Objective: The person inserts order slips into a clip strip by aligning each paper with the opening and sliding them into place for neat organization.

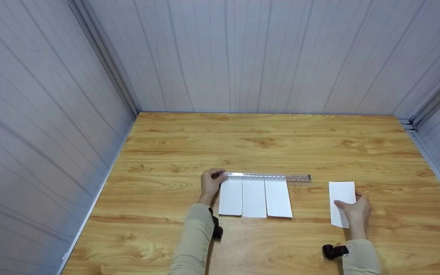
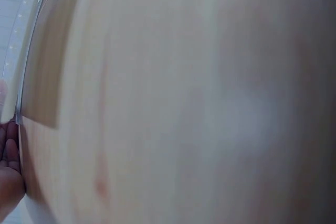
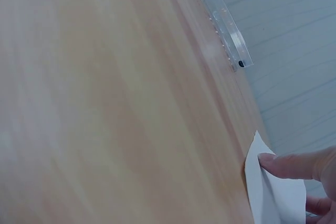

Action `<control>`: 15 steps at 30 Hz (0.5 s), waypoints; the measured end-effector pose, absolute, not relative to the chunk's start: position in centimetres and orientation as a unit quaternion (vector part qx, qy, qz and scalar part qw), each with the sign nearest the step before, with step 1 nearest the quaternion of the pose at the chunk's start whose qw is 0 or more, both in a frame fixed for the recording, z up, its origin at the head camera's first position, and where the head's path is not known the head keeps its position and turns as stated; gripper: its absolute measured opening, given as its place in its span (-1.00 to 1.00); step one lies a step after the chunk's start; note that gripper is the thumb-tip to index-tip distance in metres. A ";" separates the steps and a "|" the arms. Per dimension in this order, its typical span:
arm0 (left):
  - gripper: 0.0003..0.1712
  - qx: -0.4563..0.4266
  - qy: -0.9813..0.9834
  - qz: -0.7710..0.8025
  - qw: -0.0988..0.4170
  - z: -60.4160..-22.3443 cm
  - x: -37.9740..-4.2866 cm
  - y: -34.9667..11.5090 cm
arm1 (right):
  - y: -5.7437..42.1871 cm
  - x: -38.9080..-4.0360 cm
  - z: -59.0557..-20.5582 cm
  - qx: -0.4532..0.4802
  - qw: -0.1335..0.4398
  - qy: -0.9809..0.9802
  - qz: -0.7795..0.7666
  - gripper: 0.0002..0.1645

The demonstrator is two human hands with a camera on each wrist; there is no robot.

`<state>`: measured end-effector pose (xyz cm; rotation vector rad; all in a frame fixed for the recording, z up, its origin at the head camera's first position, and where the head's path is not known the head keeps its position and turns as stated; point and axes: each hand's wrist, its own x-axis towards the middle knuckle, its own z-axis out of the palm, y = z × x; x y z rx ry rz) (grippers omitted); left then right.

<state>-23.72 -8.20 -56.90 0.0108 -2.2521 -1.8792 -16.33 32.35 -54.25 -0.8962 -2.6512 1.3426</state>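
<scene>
In the head view, three narrow white paper pieces (image 1: 254, 198) lie side by side on the wooden table. Along their top edge runs a clear plastic strip (image 1: 299, 178) with a row of small marks or bumps; its right end extends past the papers. My left hand (image 1: 209, 183) pinches the strip's left end at the papers' upper left corner. Off to the right, my right hand (image 1: 355, 212) holds a separate white paper slip (image 1: 341, 191), thumb on its face and fingers behind. In the right wrist view, the thumb (image 3: 291, 165) presses the slip (image 3: 262, 192), which is bent.
The wooden table (image 1: 262, 141) meets pale panelled walls (image 1: 243, 57) at the back and both sides. A dark wrist camera sits at each cuff, the right one (image 1: 334, 251) near the tabletop. The left wrist view shows mostly blurred wood.
</scene>
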 end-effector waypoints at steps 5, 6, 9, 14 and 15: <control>-0.80 -0.004 -0.753 -0.650 0.101 -54.6 -22.5 -7.9 | 32.4 -16.3 -54.4 -0.280 0.019 -0.858 0.431 -0.07; -0.79 -0.004 -0.753 -0.650 0.100 -54.2 -22.3 -7.8 | 32.4 -16.3 -54.4 -0.277 0.023 -0.860 0.427 -0.10; -0.79 -0.006 -0.756 -0.647 0.100 -53.6 -21.9 -7.7 | 32.3 -16.3 -54.5 -0.272 0.030 -0.865 0.420 -0.20; -0.79 -0.008 -0.753 -0.649 0.105 -54.9 -22.6 -7.9 | 32.3 -16.3 -54.7 -0.265 0.039 -0.869 0.416 -0.34; -0.79 -0.004 -0.755 -0.648 0.103 -55.4 -22.9 -7.9 | 32.3 -16.3 -54.7 -0.264 0.040 -0.869 0.416 -0.34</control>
